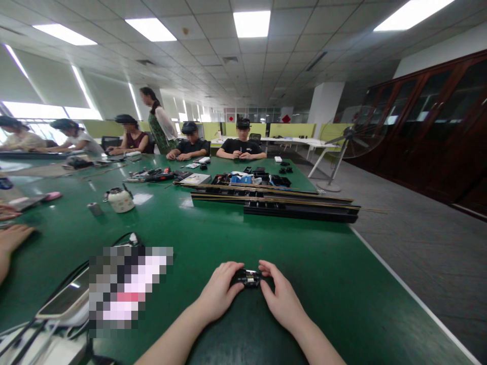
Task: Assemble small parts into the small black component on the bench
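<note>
Low over the green table (312, 263), a small black device (250, 278) with a whitish and pale yellow part in its middle lies between my hands. My left hand (220, 289) holds its left end, thumb in front and fingers behind. Beside the right end is my right hand (281, 294), its thumb and fingers apart; whether the fingertips touch the device, I cannot tell. The kind of device is too small to make out.
Black rails with thin rods (300, 208) lie ahead. Left are a phone (66, 299) with cables, a cream pot (120, 200) and a small grey cylinder (95, 209). Another person's hand (13, 241) rests at the left edge. Several people sit beyond; a fan (348, 134) stands right.
</note>
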Available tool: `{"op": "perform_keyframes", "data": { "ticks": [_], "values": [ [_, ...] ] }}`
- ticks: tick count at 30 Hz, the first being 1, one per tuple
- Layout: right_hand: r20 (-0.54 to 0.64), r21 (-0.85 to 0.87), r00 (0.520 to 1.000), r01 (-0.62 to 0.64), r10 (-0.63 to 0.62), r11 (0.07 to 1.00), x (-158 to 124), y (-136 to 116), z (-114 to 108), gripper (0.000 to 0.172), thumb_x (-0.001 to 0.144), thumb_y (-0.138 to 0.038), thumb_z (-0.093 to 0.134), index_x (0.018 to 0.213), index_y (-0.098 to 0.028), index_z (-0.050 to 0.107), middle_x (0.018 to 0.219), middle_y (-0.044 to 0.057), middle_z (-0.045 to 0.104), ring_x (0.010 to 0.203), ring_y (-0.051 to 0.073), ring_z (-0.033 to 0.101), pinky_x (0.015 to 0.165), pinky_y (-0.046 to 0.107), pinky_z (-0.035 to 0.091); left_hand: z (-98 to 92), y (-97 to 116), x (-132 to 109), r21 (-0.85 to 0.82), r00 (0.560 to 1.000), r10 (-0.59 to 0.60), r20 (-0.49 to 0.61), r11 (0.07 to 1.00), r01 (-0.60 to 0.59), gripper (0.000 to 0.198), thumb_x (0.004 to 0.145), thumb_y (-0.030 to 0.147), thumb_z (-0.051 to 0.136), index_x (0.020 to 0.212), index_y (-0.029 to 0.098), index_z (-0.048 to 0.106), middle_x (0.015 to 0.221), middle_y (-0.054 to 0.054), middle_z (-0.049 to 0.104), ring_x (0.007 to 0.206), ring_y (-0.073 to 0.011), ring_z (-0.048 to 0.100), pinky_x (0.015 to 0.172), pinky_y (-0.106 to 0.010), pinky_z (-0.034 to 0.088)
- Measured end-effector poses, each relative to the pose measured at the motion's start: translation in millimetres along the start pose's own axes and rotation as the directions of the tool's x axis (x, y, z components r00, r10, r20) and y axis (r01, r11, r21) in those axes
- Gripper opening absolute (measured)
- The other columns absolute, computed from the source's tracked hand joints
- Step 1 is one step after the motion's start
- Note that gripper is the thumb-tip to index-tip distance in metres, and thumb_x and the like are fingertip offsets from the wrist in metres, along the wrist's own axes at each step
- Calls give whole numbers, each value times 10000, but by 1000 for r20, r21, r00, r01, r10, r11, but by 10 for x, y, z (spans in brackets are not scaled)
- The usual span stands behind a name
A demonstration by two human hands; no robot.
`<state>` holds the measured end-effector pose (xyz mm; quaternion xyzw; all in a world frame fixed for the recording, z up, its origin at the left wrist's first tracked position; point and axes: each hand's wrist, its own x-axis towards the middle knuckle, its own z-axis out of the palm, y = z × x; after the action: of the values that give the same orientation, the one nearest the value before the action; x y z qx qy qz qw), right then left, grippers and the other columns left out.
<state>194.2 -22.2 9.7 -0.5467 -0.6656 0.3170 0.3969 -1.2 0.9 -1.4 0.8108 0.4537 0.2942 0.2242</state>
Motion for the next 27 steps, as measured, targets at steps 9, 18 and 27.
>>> {"op": "perform_keyframes", "data": {
  "ticks": [9, 18, 27],
  "values": [
    [-8, 25, 1000, -13, 13, 1000, 16, 46, 20, 340, 803, -229, 448, 1127, -209, 550, 1085, 71, 633, 1006, 197, 586, 927, 354, 437, -11, 23, -2, 36, 1000, -7, 31, 999, 6, 412, 774, 139, 581, 1171, 216, 500, 1111, -64, 547, 1040, -235, 489, 927, -377, 396],
    [26, -20, 998, 63, -62, 998, 7, -54, -11, 282, 775, -266, 519, 1041, -221, 602, 1062, 64, 630, 1003, 205, 574, 916, 348, 431, -23, 37, -17, 38, 999, 23, 31, 999, -24, 387, 759, 103, 573, 1119, 226, 506, 1089, -51, 543, 1028, -223, 487, 914, -359, 396],
    [132, -192, 990, 72, -47, 979, -2, -94, -14, 210, 708, -263, 619, 913, -265, 667, 1106, 51, 610, 1091, 232, 521, 962, 399, 359, -55, 17, -35, 15, 994, 90, 60, 996, -91, 433, 758, 156, 611, 1163, 255, 496, 1105, -40, 573, 1055, -228, 495, 929, -376, 380]
  ]
}}
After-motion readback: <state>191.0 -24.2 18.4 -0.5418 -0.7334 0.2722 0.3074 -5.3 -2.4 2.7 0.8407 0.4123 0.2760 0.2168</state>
